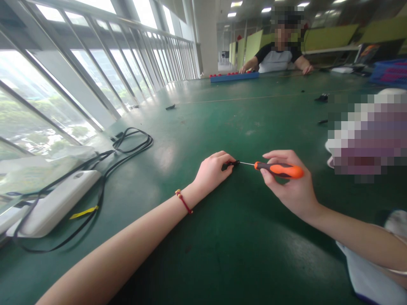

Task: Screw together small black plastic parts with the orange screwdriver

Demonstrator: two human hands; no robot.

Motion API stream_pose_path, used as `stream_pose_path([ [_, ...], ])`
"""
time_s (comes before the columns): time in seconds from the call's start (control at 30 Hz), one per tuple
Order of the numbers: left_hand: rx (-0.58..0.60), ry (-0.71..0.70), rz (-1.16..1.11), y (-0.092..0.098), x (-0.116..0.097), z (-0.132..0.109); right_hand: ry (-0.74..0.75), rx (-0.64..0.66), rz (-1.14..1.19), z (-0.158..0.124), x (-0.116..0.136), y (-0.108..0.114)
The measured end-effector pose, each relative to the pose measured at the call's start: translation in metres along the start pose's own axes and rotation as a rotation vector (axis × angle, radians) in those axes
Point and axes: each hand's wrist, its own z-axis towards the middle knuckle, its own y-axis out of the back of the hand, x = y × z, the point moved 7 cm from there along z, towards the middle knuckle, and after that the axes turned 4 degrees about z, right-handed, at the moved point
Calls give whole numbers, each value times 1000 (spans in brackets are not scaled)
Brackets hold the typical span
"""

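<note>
In the middle of the green table point(229, 237), my left hand point(215, 167) pinches a small black part point(229, 164) against the tabletop. The fingers cover much of it, and I cannot make out its kind. My right hand point(294, 190) grips a screwdriver point(280, 170) with an orange and black handle, held nearly level. Its thin metal shaft points left, and the tip meets the right end of the black part. A red cord bracelet point(184, 201) circles my left wrist.
Black cables point(127, 142) and a white box-shaped device point(57, 205) lie at the left, by a metal railing point(104, 38). Small black pieces point(171, 107) dot the table. Across it sits a person point(276, 59) by a blue strip with red knobs point(234, 77). A blue basket point(389, 72) stands far right.
</note>
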Motion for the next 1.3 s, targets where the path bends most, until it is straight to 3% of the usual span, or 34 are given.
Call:
stream_pose_path([
  [0.1, 4, 2, -3, 0, 0, 0, 14, -52, 62, 1, -3, 3],
  [0.3, -8, 1, -3, -1, 1, 0, -33, 112, -46, -3, -2, -6],
  [0.53, -4, 2, 1, 0, 0, 0, 55, -68, 122, 0, 0, 4],
  [0.73, -9, -13, 10, 0, 0, 0, -14, 122, -43, -3, 3, -5],
  [0.93, -2, -9, 14, 0, -1, 0, 18, -51, 54, 0, 0, 5],
  [1.13, 1, -7, 24, 0, -1, 0, -37, 132, -46, -1, -1, -7],
  [1.3, 3, -7, 31, 1, -2, -1, 36, -30, 1, -1, 1, 3],
])
